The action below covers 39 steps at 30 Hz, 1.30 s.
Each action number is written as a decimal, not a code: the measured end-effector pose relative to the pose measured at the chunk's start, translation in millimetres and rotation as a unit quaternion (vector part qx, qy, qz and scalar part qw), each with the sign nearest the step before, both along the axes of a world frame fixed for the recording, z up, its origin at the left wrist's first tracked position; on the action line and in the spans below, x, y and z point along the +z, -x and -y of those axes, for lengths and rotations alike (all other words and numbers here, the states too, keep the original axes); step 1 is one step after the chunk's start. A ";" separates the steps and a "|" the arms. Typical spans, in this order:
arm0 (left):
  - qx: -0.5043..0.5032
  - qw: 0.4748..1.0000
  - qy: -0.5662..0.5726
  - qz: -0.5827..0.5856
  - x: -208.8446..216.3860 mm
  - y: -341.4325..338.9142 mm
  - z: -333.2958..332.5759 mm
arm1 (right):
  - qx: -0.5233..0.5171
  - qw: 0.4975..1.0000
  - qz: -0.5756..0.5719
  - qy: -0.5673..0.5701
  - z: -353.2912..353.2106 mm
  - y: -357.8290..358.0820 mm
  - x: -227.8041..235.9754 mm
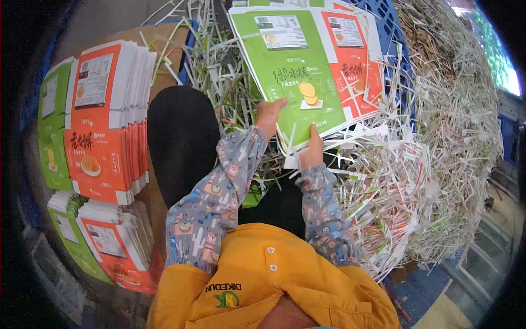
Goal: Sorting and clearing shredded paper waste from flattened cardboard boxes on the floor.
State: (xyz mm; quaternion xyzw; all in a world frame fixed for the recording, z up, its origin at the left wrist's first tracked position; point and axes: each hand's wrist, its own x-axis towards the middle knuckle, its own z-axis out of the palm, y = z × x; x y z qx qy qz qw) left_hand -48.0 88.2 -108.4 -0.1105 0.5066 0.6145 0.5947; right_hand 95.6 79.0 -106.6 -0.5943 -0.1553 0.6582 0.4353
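The green printed sheets (290,60) are held just ahead of both hands: their left edge is pinched by the left hand (267,116), their lower edge by the right hand (312,152), with the fingers beneath hidden. Red printed sheets (359,55) are seen beyond the right hand, shredded paper (389,192) to its right. The sheets are apparently being gripped and steadied; an even two-handed hold, free of snagged strips, seems called for next.
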 end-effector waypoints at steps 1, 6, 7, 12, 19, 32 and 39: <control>-0.020 1.000 -0.013 -0.006 6.6 3.0 1.8 | 0.024 0.999 -0.046 -0.006 0.4 -2.5 10.0; -0.044 0.995 -0.083 0.035 49.2 16.9 19.6 | -0.010 0.991 -0.125 -0.040 -19.7 -31.7 31.6; -0.065 0.995 -0.061 0.041 39.6 19.5 24.3 | -0.011 0.996 -0.069 -0.052 -18.0 -33.4 27.9; 0.100 0.878 0.050 -0.465 0.7 64.3 12.4 | 0.085 0.991 0.044 -0.090 -2.0 -57.0 66.5; -0.130 0.609 0.129 -0.771 -15.0 151.7 -52.5 | -0.019 0.999 0.040 -0.014 15.4 -101.1 58.9; -0.451 0.593 0.170 -0.645 -66.9 167.5 -41.3 | -0.009 1.000 -0.012 -0.018 2.3 -117.1 47.7; -0.094 0.581 0.041 -0.808 50.5 127.0 -9.4 | -0.014 1.000 0.019 0.009 -6.0 -112.4 62.8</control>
